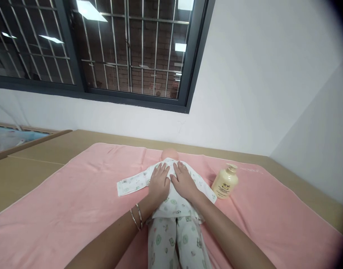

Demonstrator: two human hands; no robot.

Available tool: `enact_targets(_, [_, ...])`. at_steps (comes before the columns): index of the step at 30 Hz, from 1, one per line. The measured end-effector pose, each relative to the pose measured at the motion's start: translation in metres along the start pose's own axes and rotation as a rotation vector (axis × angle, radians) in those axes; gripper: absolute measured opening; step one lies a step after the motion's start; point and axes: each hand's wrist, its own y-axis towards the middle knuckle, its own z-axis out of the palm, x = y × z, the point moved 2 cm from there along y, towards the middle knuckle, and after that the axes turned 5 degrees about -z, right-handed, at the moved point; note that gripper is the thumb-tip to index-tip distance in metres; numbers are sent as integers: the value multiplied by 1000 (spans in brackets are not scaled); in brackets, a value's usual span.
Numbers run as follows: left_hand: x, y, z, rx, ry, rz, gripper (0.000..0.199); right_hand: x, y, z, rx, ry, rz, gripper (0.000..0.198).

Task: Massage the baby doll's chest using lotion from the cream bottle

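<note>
A baby doll lies on a pink blanket, its bare round head at the far end. It wears a white patterned top and matching trousers. Flat on the left side of the doll's chest rests my left hand, fingers stretched out, two bangles on its wrist. My right hand lies likewise on the right side of the chest, palm down. The doll's sleeves spread out to both sides. Close to the right sleeve is a cream pump bottle, leaning a little.
Under the blanket is a tan table or bed surface with a raised wooden edge at left. A white wall rises behind it, with a dark-framed barred window. Something light blue shows beyond the left edge.
</note>
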Motion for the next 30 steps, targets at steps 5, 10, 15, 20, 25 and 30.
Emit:
enact_targets(5, [2, -4, -4, -47, -51, 39, 50, 29, -22, -6, -17, -202, 41, 56])
enact_targets(10, [3, -3, -1, -63, -78, -83, 51, 31, -25, -12, 6, -210, 118, 54])
enact_targets(15, [4, 0, 3, -39, -84, -202, 51, -1, -2, -7, -20, -70, 100, 61])
enact_targets(20, [5, 0, 7, 4, -44, -76, 53, -12, 8, 4, -1, 10, -2, 59])
enact_targets(25, [8, -2, 7, -4, -82, 40, 55, 5, -2, 6, -1, -62, -48, 59])
enact_targets(30, [7, -3, 4, -7, -141, 64, 57, 21, -13, 3, -24, -182, -64, 56])
